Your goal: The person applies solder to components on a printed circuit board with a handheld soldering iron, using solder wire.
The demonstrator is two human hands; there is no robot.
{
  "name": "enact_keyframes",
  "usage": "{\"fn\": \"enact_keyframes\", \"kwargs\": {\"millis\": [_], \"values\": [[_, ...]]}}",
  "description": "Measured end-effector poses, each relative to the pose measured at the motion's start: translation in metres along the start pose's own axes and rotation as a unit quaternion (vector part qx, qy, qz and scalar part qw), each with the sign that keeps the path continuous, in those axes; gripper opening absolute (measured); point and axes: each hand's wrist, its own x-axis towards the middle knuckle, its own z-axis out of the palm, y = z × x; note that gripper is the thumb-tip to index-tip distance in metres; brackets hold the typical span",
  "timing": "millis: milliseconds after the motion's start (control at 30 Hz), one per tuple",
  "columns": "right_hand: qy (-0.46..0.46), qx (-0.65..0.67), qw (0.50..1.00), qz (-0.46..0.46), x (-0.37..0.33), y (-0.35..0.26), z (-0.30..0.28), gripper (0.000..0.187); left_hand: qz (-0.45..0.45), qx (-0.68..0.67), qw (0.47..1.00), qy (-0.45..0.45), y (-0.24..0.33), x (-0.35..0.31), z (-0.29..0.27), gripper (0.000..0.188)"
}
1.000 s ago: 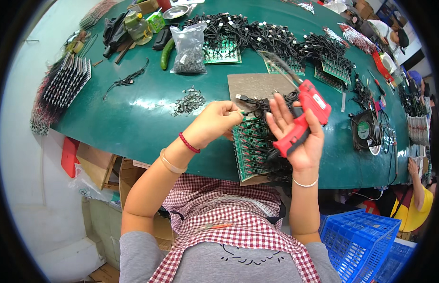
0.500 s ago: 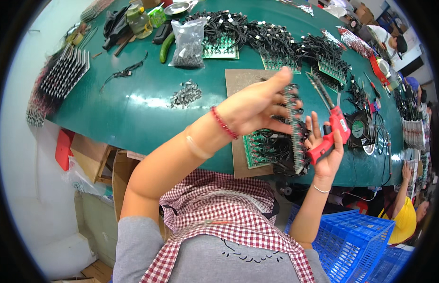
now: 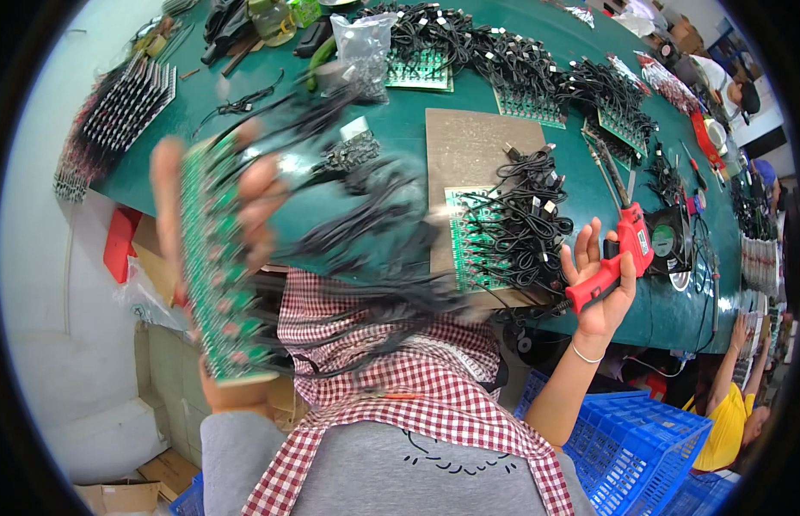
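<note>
Up at the left, my left hand (image 3: 261, 206) grips a green circuit board panel (image 3: 212, 267) by its long sides. Black cables (image 3: 366, 236) trail from that panel to the right, smeared by motion. My right hand (image 3: 608, 311) holds a red soldering gun (image 3: 632, 241) against the palm, some fingers stretched out, its metal tip pointing away from me. Between the hands, another green circuit board panel (image 3: 469, 245) with bundled black cables (image 3: 533, 215) lies on a brown board (image 3: 473, 142).
Several cabled panels (image 3: 421, 69) line the far side of the green table (image 3: 331, 267). Small metal parts (image 3: 353, 153) and a plastic bag (image 3: 364, 47) lie beyond the cables. Stacked boards (image 3: 129, 103) stand at left, a black fan (image 3: 669, 245) at right, and blue crates (image 3: 628, 439) below.
My left hand has swung leftward and nearer with a cabled panel, uncovering the panel on the brown board. My right hand keeps the soldering gun in nearly the same place.
</note>
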Motion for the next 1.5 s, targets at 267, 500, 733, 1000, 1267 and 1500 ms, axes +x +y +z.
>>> {"fn": "enact_keyframes", "kwargs": {"millis": [267,500,733,1000,1267,1500], "values": [[-0.074,-0.022,0.996,0.046,0.001,-0.010,-0.005,0.040,0.038,0.197,0.890,0.410,0.009,-0.188,-0.137,0.067],[-0.071,-0.086,0.994,0.005,0.000,-0.023,0.000,0.042,0.106,0.129,0.835,0.524,-0.051,-0.292,-0.311,0.067],[-0.090,-0.101,0.991,-0.001,-0.017,-0.011,0.026,0.039,0.063,0.052,0.741,0.666,-0.087,-0.319,-0.407,0.079],[0.027,-0.116,0.992,-0.031,-0.035,0.006,0.008,0.030,0.261,0.546,0.622,0.497,-0.054,-0.132,-0.217,0.026],[0.081,-0.073,0.989,-0.101,-0.071,-0.004,0.001,0.031,0.188,0.730,0.627,-0.200,-0.134,0.116,-0.057,0.012],[0.078,-0.114,0.978,-0.158,-0.092,-0.016,0.013,0.031,-0.059,0.803,0.475,-0.355,-0.161,0.183,-0.036,0.010]]}}
